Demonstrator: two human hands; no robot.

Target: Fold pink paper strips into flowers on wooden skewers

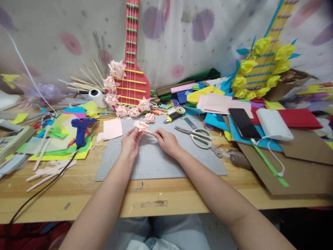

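Observation:
Over a grey cutting mat (156,163), both my hands work on a small pink paper flower (141,125). My left hand (130,141) pinches the flower from below. My right hand (166,140) is closed on the thin stick or strip (149,132) that runs out of the flower to the right. Just behind, a second pink flower (149,117) lies on the mat. A red cardboard guitar (131,74) with pink flowers (112,83) glued along its body leans against the back wall.
Scissors (199,136) lie right of my hands. A blue glue gun (81,130) stands on coloured paper at left, its cord trailing off the table edge. A phone (244,123), a white power bank (273,124), cardboard sheets (299,170) and a yellow-flowered guitar (262,69) crowd the right.

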